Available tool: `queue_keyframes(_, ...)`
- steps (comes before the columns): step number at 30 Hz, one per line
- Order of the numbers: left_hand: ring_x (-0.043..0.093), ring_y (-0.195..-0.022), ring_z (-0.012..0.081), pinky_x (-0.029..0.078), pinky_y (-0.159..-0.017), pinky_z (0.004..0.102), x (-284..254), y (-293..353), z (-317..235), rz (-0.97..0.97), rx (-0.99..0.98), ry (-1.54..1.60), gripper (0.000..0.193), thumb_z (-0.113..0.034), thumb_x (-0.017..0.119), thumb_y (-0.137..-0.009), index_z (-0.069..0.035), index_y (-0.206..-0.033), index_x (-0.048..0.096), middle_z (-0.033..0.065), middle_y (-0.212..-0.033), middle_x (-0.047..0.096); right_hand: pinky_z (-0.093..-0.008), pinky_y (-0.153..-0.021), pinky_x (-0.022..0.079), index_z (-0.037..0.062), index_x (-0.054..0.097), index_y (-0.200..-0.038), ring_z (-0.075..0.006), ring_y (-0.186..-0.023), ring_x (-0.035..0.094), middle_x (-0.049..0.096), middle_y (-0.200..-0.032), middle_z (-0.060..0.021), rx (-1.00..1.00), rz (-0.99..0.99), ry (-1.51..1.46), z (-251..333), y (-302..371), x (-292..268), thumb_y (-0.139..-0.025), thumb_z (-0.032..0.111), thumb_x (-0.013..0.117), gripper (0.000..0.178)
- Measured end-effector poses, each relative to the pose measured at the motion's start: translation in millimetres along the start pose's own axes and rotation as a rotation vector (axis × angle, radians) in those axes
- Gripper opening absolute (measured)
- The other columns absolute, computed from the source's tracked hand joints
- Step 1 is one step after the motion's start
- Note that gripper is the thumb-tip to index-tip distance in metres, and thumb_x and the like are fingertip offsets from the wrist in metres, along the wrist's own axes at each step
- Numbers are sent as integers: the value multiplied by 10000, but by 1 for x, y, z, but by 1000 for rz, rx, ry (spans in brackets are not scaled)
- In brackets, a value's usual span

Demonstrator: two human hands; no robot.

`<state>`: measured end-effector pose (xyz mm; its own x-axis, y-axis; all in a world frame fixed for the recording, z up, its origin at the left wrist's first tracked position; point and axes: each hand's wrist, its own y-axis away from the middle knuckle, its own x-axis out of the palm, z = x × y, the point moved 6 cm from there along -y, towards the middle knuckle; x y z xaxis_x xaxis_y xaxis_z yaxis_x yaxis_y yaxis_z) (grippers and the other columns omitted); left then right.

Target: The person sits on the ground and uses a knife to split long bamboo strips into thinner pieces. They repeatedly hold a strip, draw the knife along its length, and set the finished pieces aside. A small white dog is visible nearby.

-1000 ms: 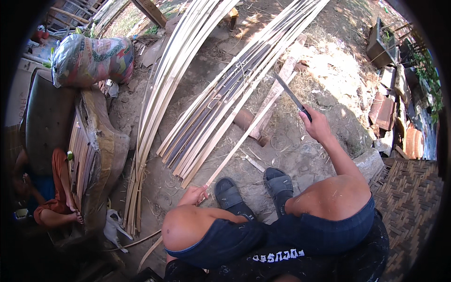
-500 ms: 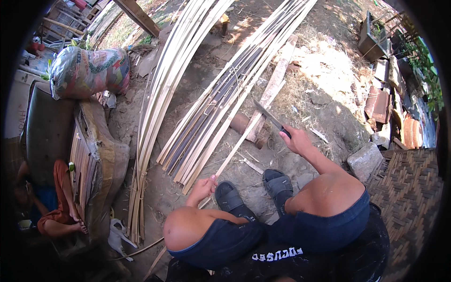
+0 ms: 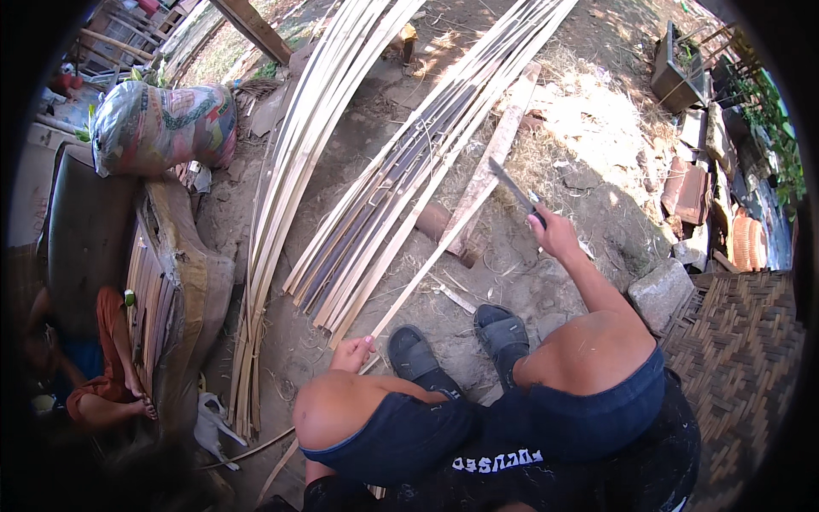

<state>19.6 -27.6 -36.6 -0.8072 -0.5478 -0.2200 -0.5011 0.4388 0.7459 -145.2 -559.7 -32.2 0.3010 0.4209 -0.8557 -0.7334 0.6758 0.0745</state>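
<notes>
Pale, slim strip (image 3: 435,258), near end obscured, pinched in my left hand (image 3: 351,353); my right hand (image 3: 556,234) clenches a knife (image 3: 514,188).

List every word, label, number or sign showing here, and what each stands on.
Dark shirt: one line of bold white letters, clear enough to read; I don't copy out its wording.
Stuffed sack: coloured print, too creased and blurred to read.
Knife and the pale strip in the left hand: no lettering that I can make out.
</notes>
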Motion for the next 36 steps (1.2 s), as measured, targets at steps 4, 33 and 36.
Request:
queue_keyframes(4,455,-491,65,342,-458,266,-14,-4,17,-1,-106,2,371,-338,587,-998,-4,-861,670,-6,-561,516,-497,-761,536,75,663,-1208,-426,-823,681,705,-904,-229,121,-79,-108,0,-7,-34,-972,407,573,416)
queue_keyframes(33,412,-489,78,329,-469,267,41,-58,-80,80,23,-44,516,-423,484,-1036,-36,-725,626,-20,-550,481,-509,-668,548,165,609,-1245,-425,-744,675,669,-796,-229,-251,217,-58,94,63,27,-972,428,559,383)
queue_keyframes(36,407,-485,84,325,-466,271,39,-56,-58,116,52,20,532,-443,489,-1029,-31,-720,621,-19,-540,473,-509,-683,548,148,605,-1268,-402,-771,687,673,-798,-254,-511,321,71,107,83,35,-976,426,554,406)
